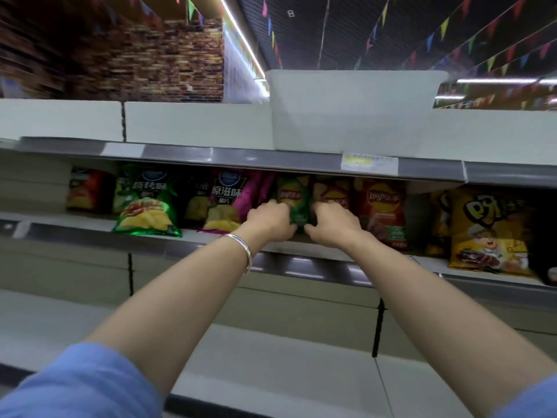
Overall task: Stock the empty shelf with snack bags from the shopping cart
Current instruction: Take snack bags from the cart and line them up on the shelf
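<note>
1. Both hands are on one green snack bag point(297, 203) standing upright on the middle shelf point(193, 236) — the left hand point(269, 220) grips its left edge, the right hand point(333, 224) its lower right corner, fingers curled onto the foil.
2. That green bag sits between a purple bag point(229, 200) on its left and a dark red bag point(331, 191) half hidden behind the right hand, so it appears to be getting squared up in the row.
3. Progress, as I judge it: well along. The shelf already carries a red bag at far left point(87, 191), a bright green bag point(147, 203), the purple one, an orange-red bag point(382, 209) and a yellow bag point(488, 227) at the right.
4. What is left cannot be counted — the shopping cart is out of view.
5. Open room: the bags nearly reach the underside of the shelf above point(271, 161), whose front lip overhangs the row, so the hands must go in low and come out straight.
6. Sideways the row is tight around the green bag; looser gaps show near the far left end and just left of the yellow bag.
7. A white bin point(355, 113) stands on the top shelf, clear of the arms.
</note>
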### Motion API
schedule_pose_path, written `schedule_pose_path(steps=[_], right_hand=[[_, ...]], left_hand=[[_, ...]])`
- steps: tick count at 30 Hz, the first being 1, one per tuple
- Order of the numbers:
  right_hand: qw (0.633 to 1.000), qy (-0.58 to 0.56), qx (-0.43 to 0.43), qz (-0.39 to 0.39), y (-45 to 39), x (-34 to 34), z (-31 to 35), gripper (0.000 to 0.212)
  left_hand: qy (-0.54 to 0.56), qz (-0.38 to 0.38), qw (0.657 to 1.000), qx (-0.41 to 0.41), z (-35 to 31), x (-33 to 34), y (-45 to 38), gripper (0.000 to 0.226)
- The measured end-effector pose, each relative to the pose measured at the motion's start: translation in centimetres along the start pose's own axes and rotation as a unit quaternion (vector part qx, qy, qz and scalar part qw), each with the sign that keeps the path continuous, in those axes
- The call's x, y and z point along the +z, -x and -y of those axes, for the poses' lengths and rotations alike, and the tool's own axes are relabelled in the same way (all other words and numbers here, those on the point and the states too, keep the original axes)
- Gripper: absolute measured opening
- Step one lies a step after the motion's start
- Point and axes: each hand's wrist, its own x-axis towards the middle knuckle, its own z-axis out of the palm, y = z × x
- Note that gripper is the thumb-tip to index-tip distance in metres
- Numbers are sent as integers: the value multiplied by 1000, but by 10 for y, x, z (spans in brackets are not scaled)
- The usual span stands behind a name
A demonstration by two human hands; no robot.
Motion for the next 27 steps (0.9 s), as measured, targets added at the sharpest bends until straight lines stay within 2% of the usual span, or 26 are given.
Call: schedule_pose_path(steps=[7,11,14,18,27], right_hand=[[999,-39,-32,-7,60,-13,19,38],[997,-56,-52,28,90,-11,44,47],[993,-75,-82,40,106,-6,68,43],[987,-99,-118,47,126,-3,108,42],[970,-100,-204,87,145,6,230,59]], left_hand=[[1,9,1000,-19,-2,-11,73,51],[-23,15,999,-45,19,-22,116,52],[-56,28,995,-84,42,-36,151,52],[-86,49,986,-136,71,-57,196,44],[-106,47,962,-246,161,-96,277,58]])
